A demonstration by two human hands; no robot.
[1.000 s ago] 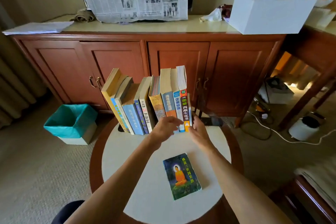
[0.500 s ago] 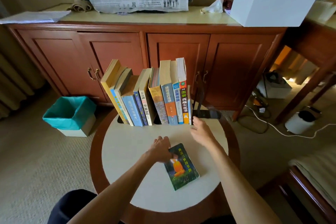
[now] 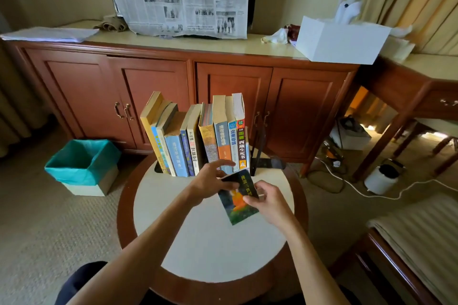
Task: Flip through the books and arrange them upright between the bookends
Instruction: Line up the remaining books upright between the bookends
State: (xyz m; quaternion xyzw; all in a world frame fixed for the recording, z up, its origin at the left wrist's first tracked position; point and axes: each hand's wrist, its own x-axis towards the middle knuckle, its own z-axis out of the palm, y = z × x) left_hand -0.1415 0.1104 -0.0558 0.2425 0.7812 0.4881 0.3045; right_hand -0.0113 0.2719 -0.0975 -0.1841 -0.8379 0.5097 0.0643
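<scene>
Both hands on a small green book (image 3: 238, 202) lifted just in front of the row of books (image 3: 198, 136), left hand (image 3: 210, 181) gripping its upper left edge, right hand (image 3: 266, 199) pinching its right edge, black bookend (image 3: 259, 153) right of the row, round table (image 3: 210, 255) beneath.

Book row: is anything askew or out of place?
Yes. The left books in the row lean rightward instead of standing upright. One small book is not yet shelved, held by both the left hand and right hand over the table.
</scene>
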